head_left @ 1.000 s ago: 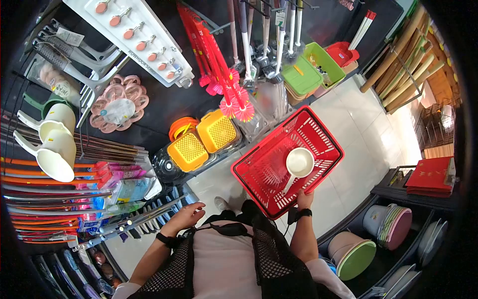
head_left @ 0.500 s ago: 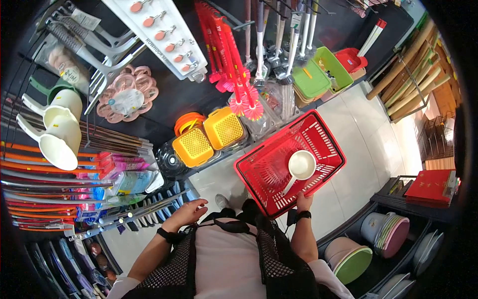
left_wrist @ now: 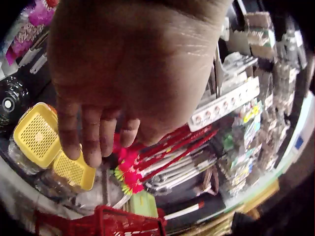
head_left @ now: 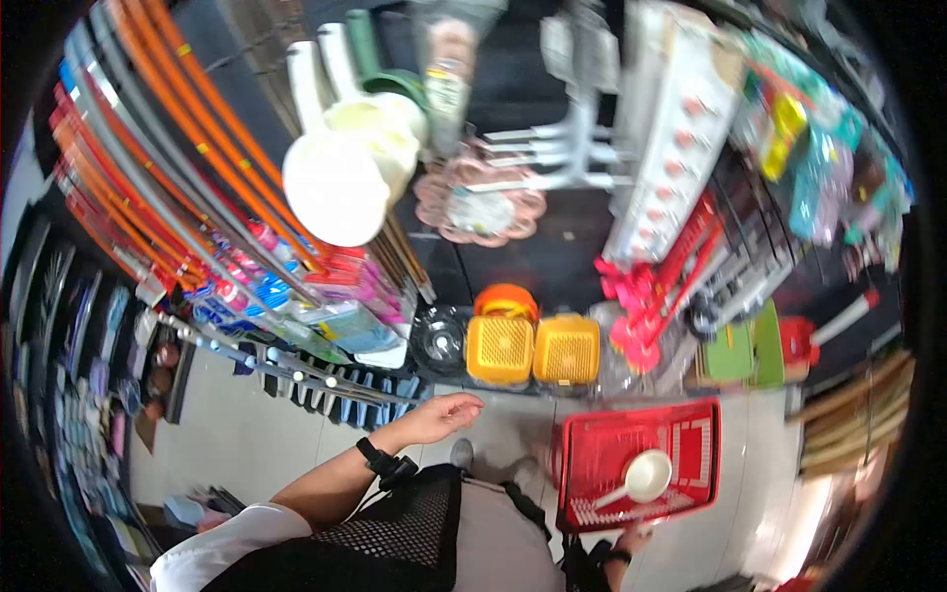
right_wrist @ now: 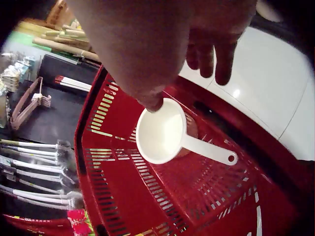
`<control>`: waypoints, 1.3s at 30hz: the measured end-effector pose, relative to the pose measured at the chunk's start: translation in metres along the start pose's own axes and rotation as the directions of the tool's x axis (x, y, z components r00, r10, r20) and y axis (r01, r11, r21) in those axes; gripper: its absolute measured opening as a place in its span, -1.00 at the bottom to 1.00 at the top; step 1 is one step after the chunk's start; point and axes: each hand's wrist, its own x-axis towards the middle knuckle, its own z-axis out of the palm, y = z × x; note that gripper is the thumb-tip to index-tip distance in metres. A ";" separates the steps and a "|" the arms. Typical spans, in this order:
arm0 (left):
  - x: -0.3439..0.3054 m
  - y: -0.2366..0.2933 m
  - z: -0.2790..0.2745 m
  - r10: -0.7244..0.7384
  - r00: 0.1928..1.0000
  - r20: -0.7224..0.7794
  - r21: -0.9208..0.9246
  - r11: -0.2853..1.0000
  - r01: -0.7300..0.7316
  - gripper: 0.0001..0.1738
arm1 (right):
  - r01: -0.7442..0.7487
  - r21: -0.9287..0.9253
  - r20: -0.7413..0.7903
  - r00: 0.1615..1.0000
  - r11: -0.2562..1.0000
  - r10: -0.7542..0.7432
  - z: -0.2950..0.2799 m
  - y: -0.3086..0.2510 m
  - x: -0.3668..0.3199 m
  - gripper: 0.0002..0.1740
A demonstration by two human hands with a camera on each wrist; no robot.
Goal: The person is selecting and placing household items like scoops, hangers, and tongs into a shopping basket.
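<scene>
Lower right of frame, the right grip (head_left: 631, 541) pinches the near rim of the basket (head_left: 695, 444), scoop (head_left: 646, 477) inside. The left grip (head_left: 439, 419), spread and empty, hovers mid-frame below yellow boxes (head_left: 533, 348). Keeping the basket level should stop the scoop sliding.

Centre frame I see L hand (head_left: 439, 418) held out flat, fingers loose, holding nothing, just below the yellow boxes (head_left: 501, 348). Lower right, R hand (head_left: 631, 541) grips near rim of the red basket (head_left: 631, 407); white scoop (head_left: 646, 477) lies inside. Orange poles (head_left: 168, 128) fill upper left
</scene>
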 end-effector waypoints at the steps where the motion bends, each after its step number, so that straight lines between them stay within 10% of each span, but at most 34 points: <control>1: -0.002 0.006 -0.014 0.038 0.998 -0.052 -0.039 0.998 -0.040 -0.59 | 0.112 -0.036 -0.100 0.988 0.993 -0.115 0.003 -0.043 -0.039 -0.07; 3: -0.008 0.022 -0.046 0.017 0.982 -0.186 -0.274 0.959 -0.068 -0.60 | 0.137 -0.506 -0.224 0.932 0.852 -0.284 -0.014 -0.070 -0.044 -0.16; 5: -0.026 0.051 -0.077 0.078 0.924 -0.373 -0.411 0.879 -0.240 -0.56 | 0.347 -0.427 -0.199 0.865 0.835 -0.461 -0.026 -0.063 -0.025 -0.32; 7: -0.040 0.068 -0.106 0.063 0.837 -0.544 -0.486 0.789 -0.376 -0.50 | 0.260 -0.067 -0.116 0.957 0.963 -0.267 -0.011 -0.112 -0.068 -0.50; 9: -0.048 0.081 -0.136 0.089 0.770 -0.632 -0.513 0.696 -0.502 -0.46 | 0.529 -0.043 -0.012 0.848 0.847 -0.530 0.017 -0.144 -0.087 -0.66; 13: -0.051 0.106 -0.191 0.089 0.660 -0.746 -0.446 0.669 -0.595 -0.30 | 0.520 0.089 0.251 0.814 0.850 -0.524 0.114 -0.254 -0.201 -0.70; 17: -0.047 0.129 -0.230 0.088 0.702 -0.707 -0.466 0.688 -0.556 -0.14 | 0.689 0.254 0.605 0.434 0.679 -0.667 0.208 -0.359 -0.337 -0.75; 23: -0.024 0.134 -0.251 0.218 0.718 -0.660 -0.428 0.677 -0.599 -0.35 | 0.784 0.431 0.744 -0.030 0.446 -0.667 0.294 -0.448 -0.481 -0.80; 33: -0.058 0.127 -0.229 0.200 0.635 -0.746 -0.405 0.621 -0.671 -0.54 | 0.742 0.595 0.614 -0.171 0.309 -0.771 0.336 -0.510 -0.578 -0.75; 39: -0.098 0.107 -0.218 0.253 0.538 -0.804 -0.283 0.632 -0.721 -0.62 | 0.763 0.637 0.321 -0.387 -0.105 -0.865 0.306 -0.533 -0.609 -0.58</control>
